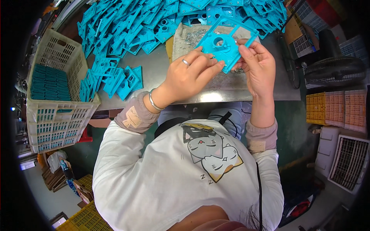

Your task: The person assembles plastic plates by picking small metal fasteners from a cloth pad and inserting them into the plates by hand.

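Note:
A teal moulded plastic frame [232, 52], with a raised round collar in its middle, is held tilted above the worktable in both my hands. My right hand [257, 63] grips its right edge between thumb and fingers. At the lower left edge, the bent fingers of my left hand [192, 73] press on the part, and what their tips may hold is hidden. Beneath the part lies a pale, worn tray or mat [180, 42] with small shiny metal pieces [195, 36], too small to make out.
Many similar teal frames [127, 29] are heaped along the table's far side, with several loose ones [129, 81] at left. A white plastic crate [61, 115] holds stacked teal frames at the table's left. On the right stand a black fan [334, 69] and yellow and pink crates [335, 107].

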The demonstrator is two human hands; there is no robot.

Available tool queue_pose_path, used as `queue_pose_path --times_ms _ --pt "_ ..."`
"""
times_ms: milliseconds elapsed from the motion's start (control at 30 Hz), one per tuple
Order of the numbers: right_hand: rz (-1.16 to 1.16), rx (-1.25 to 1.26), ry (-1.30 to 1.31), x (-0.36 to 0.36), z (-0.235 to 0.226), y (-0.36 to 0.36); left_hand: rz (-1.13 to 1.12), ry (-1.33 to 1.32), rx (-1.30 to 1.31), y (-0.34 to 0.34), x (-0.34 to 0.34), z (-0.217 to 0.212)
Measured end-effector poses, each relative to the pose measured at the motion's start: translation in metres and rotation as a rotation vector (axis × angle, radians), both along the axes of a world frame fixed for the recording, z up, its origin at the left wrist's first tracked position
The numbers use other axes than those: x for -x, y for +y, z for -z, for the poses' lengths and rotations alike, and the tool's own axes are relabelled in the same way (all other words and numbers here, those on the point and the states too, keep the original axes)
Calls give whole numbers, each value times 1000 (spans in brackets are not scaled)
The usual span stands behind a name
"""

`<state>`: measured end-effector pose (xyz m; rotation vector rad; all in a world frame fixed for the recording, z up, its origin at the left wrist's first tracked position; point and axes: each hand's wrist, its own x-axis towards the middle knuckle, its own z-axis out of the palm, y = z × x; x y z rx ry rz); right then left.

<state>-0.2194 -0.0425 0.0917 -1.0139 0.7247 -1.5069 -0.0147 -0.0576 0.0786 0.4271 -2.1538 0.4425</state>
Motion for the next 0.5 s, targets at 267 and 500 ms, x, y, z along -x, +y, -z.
queue_pose_path --times_ms 267,500 --pt "324 236 1174 21 97 -15 -20 436 -768 12 -14 44" --pt "440 288 1401 7 127 -12 113 838 -1279 22 -23 67"
